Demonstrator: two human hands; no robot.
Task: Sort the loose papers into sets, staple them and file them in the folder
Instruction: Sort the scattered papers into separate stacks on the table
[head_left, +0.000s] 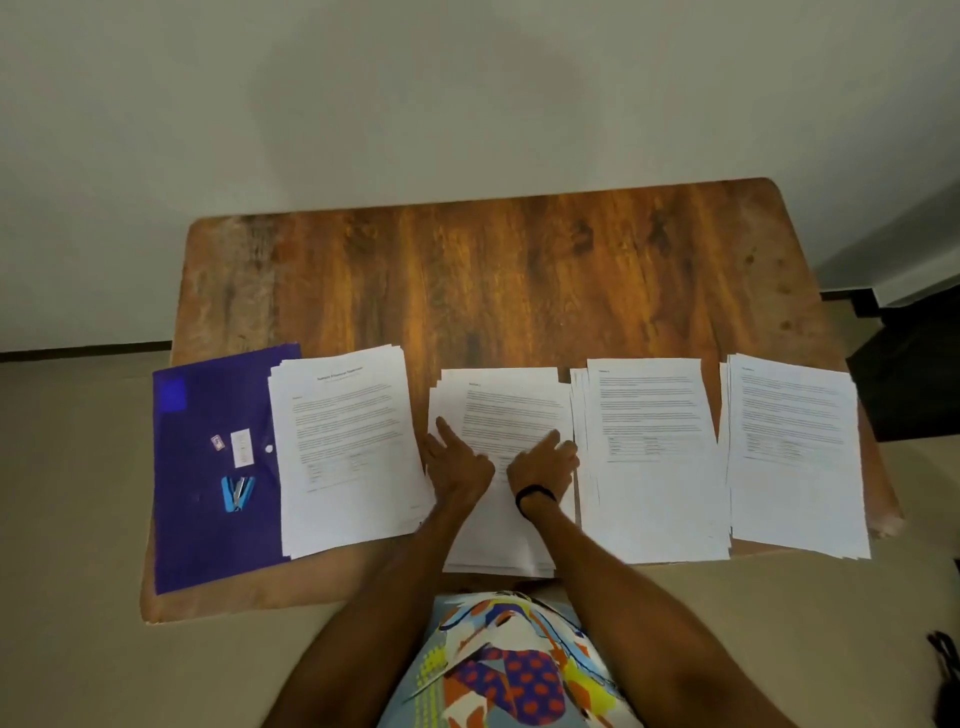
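1. Four stacks of printed paper lie in a row on the wooden surface (519, 270): the far-left stack (345, 447), the second stack (509, 400), the third stack (654, 457) and the far-right stack (795, 452).
2. Both hands rest flat on the second stack, the left hand (457, 462) and the right hand (543, 465), fingers spread and gripping nothing. Pushing sideways from here could fan its sheets into the neighbours, which lie just beside it.
3. The second stack's near edge overhangs the surface; a careless lift could spill pages to the floor.
4. The far-left stack overlaps the purple folder (218, 467), so pulling the folder out could drag those sheets askew.
5. The blue stapler (238, 492) lies on the folder, apparently open; it could slide off if the folder tilts.
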